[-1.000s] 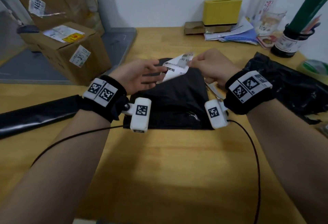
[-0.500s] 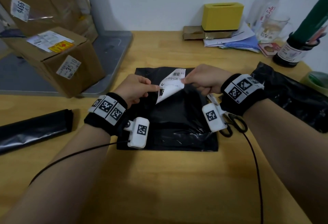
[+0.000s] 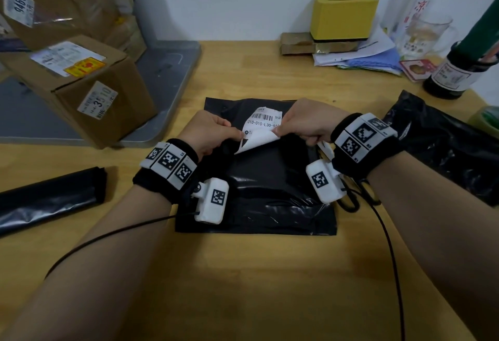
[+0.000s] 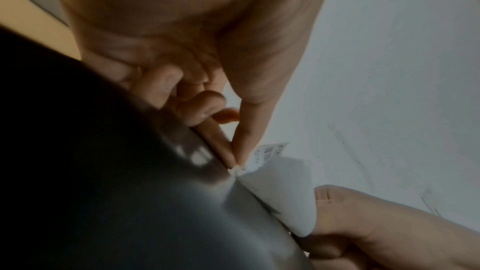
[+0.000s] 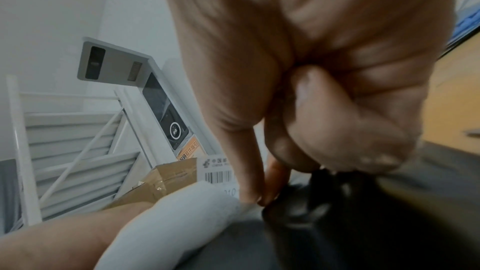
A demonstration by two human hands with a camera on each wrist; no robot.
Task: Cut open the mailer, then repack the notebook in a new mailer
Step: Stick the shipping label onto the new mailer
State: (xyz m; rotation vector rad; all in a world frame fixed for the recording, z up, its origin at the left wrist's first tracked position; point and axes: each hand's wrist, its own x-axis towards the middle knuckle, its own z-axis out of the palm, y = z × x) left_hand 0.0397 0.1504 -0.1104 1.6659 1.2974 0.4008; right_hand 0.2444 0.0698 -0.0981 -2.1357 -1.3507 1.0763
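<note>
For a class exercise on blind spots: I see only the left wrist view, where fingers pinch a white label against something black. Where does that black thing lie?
Observer: It is a black mailer, lying flat on a wooden table. The near end of the label curls up off it.
Operator: Are there any tools nearby?
Observer: Scissors lie by the mailer's right edge, partly hidden under the right wrist. Nobody holds them.
Operator: Is there anything else black on the table?
Observer: A crumpled black bag lies further to the right.
</note>
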